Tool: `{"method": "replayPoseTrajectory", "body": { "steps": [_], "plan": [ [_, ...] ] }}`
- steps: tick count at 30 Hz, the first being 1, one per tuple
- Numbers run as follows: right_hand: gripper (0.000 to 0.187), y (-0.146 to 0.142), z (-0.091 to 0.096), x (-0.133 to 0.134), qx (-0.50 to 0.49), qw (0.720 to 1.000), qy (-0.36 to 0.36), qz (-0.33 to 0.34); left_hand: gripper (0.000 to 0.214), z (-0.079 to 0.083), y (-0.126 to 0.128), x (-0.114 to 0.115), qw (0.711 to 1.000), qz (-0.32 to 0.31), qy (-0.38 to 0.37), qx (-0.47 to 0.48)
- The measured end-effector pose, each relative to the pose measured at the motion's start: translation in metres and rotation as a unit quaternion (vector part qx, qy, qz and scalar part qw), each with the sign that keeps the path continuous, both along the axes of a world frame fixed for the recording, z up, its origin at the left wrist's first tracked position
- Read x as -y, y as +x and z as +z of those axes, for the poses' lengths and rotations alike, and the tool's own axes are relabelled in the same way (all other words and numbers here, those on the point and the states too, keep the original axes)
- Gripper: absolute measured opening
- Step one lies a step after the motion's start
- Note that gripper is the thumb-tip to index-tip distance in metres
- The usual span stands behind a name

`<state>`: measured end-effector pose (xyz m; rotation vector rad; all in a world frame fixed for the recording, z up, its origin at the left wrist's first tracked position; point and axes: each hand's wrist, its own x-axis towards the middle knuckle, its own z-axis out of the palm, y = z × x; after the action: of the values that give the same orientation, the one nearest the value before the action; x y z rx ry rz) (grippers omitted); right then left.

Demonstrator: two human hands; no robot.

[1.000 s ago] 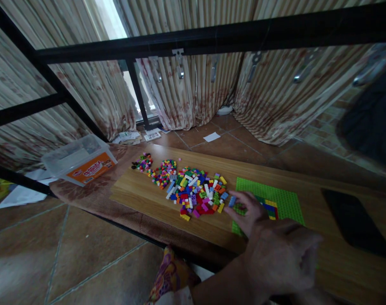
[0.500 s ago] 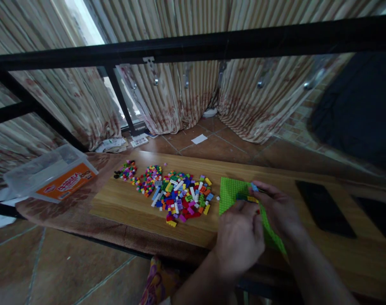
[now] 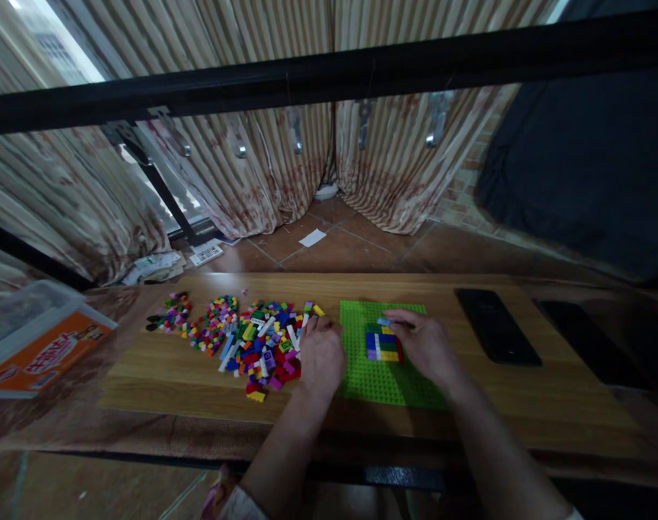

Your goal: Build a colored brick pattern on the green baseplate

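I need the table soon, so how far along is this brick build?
Early, it seems. Done: a small block of coloured bricks sits on the green baseplate. In hand: the right hand holds a light blue brick at the block's far edge, and the left hand rests on the loose brick pile. Left: most bricks remain unplaced.

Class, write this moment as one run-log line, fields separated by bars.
left hand: on loose bricks | right hand: light blue brick at brick block | green baseplate: flat
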<state>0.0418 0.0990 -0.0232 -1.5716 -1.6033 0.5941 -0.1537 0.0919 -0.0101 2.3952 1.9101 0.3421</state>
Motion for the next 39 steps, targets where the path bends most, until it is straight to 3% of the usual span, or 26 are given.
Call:
{"method": "replayPoseTrajectory", "body": {
  "steps": [8,13,21,34,39],
  "plan": [
    [0.030,-0.010,-0.005,-0.007,0.052,0.997,-0.004,0.052,0.028,0.006,-0.009,-0.001,0.999,0.039,0.022,0.018],
    [0.033,-0.013,-0.007,-0.009,0.068,0.995,-0.010,0.069,0.031,0.001,0.007,-0.003,0.982,0.002,0.003,0.187],
    [0.036,-0.008,-0.005,-0.010,0.059,0.995,-0.017,0.076,0.028,-0.020,0.038,-0.020,0.913,-0.009,-0.079,0.401],
    [0.034,-0.009,-0.003,-0.010,0.022,0.995,-0.032,0.094,0.018,-0.031,0.044,-0.031,0.868,0.045,-0.090,0.487],
    [0.034,-0.003,-0.007,-0.012,-0.030,0.995,-0.056,0.080,0.017,-0.028,0.044,-0.030,0.869,0.049,-0.092,0.484]
  ]
}}
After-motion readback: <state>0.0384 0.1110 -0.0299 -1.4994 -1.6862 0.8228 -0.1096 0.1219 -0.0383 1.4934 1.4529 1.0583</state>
